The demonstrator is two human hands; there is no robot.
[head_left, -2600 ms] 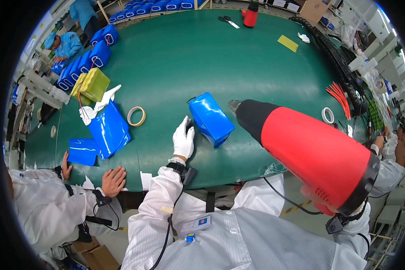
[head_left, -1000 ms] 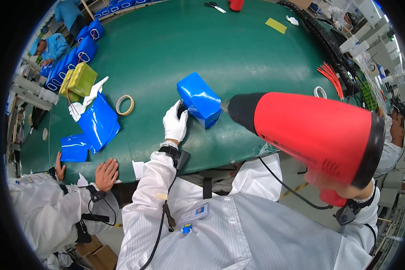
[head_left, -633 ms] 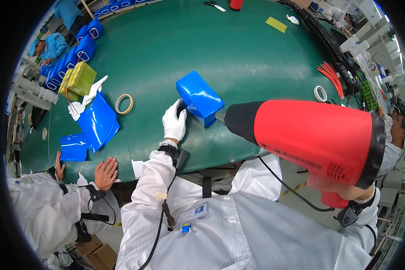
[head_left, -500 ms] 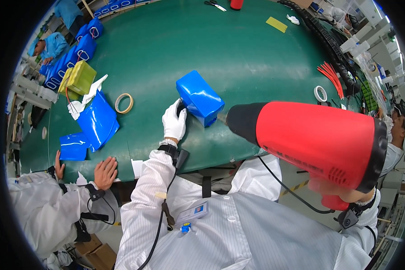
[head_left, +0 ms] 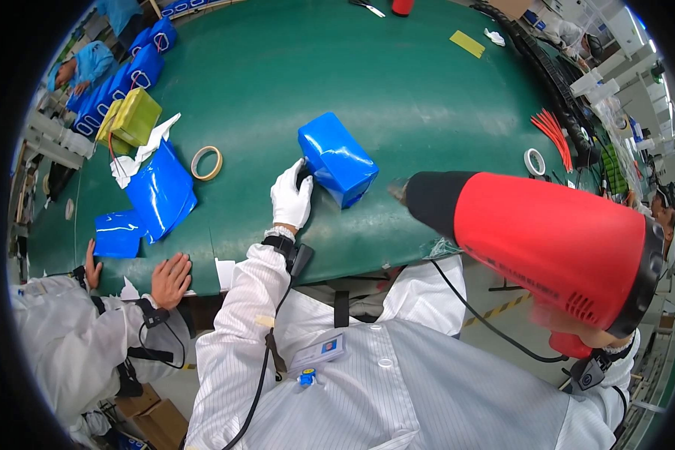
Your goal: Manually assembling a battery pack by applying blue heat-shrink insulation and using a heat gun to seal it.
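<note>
Touching the left side of the blue pack [head_left: 339, 159] in the head view, the left hand [head_left: 291, 198] has gloved fingers loosely bent, the pack just to their right; whether they grip it cannot be told; the right hand [head_left: 566, 320] grips the red heat gun [head_left: 551, 244] with blurred fingers; a tape roll [head_left: 195, 166] lies on the desk [head_left: 247, 90] left of the gloved fingers.

Block [head_left: 337, 154] left of heat gun [head_left: 551, 236]
</note>
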